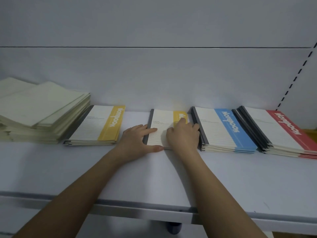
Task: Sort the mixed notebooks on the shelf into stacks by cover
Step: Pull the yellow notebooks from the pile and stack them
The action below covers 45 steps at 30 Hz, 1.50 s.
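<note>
A single yellow-banded notebook point(162, 121) lies flat on the white shelf point(154, 177), between a yellow stack point(101, 126) and a blue stack point(224, 129). My left hand point(137, 140) lies at its near left corner, with the index finger straight on the cover and the thumb against the front edge. My right hand point(184, 134) covers its right half, with the fingers curled over the right edge next to the blue stack. A red-banded stack point(281, 133) sits at the far right.
A tall, loosely piled stack of plain pale green notebooks point(39, 107) fills the left end of the shelf. The white back wall stands just behind all the stacks. A slotted upright point(295, 78) rises at the right. The shelf's front edge point(137, 206) runs below my forearms.
</note>
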### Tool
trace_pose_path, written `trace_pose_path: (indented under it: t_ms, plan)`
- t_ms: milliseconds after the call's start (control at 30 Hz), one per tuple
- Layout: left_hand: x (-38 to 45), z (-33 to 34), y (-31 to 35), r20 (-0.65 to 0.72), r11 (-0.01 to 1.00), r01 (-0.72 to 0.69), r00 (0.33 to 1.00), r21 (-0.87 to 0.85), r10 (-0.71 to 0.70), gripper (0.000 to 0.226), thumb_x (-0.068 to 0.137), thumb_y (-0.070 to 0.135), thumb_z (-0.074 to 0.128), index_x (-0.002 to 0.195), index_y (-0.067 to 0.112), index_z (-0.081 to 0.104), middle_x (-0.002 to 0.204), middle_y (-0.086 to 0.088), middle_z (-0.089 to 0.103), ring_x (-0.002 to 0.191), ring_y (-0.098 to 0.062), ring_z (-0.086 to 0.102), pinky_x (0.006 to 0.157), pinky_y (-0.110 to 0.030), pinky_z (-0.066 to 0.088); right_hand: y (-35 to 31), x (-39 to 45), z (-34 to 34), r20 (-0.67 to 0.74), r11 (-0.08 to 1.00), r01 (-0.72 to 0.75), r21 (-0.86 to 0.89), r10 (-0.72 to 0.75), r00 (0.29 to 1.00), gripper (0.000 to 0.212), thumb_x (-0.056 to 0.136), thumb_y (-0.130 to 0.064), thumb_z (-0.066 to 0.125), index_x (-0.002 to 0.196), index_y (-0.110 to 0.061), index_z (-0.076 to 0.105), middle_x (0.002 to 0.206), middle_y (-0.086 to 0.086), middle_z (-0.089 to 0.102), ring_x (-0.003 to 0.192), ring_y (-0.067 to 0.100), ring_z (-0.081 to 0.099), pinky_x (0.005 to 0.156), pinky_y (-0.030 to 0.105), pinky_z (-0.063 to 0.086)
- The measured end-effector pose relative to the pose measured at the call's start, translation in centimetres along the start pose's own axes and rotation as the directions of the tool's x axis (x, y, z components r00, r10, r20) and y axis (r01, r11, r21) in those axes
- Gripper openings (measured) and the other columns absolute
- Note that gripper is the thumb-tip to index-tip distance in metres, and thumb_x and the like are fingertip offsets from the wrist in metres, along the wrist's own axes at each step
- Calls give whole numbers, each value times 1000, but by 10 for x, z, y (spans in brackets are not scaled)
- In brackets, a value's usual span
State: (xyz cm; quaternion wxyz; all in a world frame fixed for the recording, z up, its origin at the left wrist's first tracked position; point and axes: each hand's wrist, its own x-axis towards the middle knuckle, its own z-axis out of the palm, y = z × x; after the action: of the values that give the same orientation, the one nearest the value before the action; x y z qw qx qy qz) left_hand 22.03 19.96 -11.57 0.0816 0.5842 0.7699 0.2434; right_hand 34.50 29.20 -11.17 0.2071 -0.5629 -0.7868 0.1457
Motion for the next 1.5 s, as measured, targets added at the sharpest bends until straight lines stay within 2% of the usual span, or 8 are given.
trace_pose_path:
  t_ms: [167,267,367,633,933,1133,1267,1500]
  plan:
    - [6,5,-7,-37,998,53,998,-26,-54,100,41,84,49,128,35,61,128,9,59,126,-11,47,110,-29,33,-5,-27,-16,-178,945,311,97,-291,940,42,90,-21,52,131,-12,49,139,10,47,125,31,38,99,40,35]
    - [7,5,-8,-32,999,41,999,6,-41,93,46,82,53,128,38,59,130,16,57,126,-8,46,110,-31,34,4,-33,-32,104,901,426,84,-433,895,53,87,-14,53,139,-19,43,133,5,51,122,29,38,97,42,40]
    - [4,3,-6,-7,999,40,999,-30,-40,83,54,72,66,130,41,54,138,15,53,131,-7,41,114,-34,29,20,-32,-32,279,894,445,-57,-413,867,55,85,-10,51,138,-21,42,129,6,51,118,31,40,93,42,41]
    - [-2,0,-3,18,999,32,999,23,-32,84,70,65,72,142,32,44,146,5,45,137,-12,34,114,-27,20,12,-33,-29,259,882,454,-126,-413,873,46,89,-8,48,132,-23,49,126,3,51,114,27,42,79,34,38]
    - [-32,-78,-39,-119,964,-111,983,241,142,62,86,58,59,139,27,48,140,6,50,135,-16,35,110,-26,19,-55,-52,-16,84,864,472,173,-491,867,29,97,-27,48,124,-22,59,122,-1,61,114,19,51,91,36,44]
    - [-60,-154,-145,-269,914,-88,941,396,207,56,83,58,40,120,22,63,121,5,64,120,-22,52,105,-38,35,-160,-66,39,229,784,620,21,-608,761,67,89,-59,55,142,-22,40,146,-3,39,133,21,35,101,37,38]
    - [-79,-188,-184,-267,967,-125,946,220,183,43,92,43,56,132,28,54,132,9,57,128,-15,43,107,-36,36,-205,-60,61,437,803,580,-140,-475,764,93,82,-71,52,153,-25,15,162,-4,9,148,22,8,118,44,17]
    - [-101,-219,-210,-235,958,-186,963,-220,134,17,94,24,59,107,27,69,107,16,67,103,-2,57,87,-15,43,-216,-94,42,493,848,511,-139,-388,779,75,86,-60,60,143,-17,40,147,-3,41,135,18,36,110,37,31]
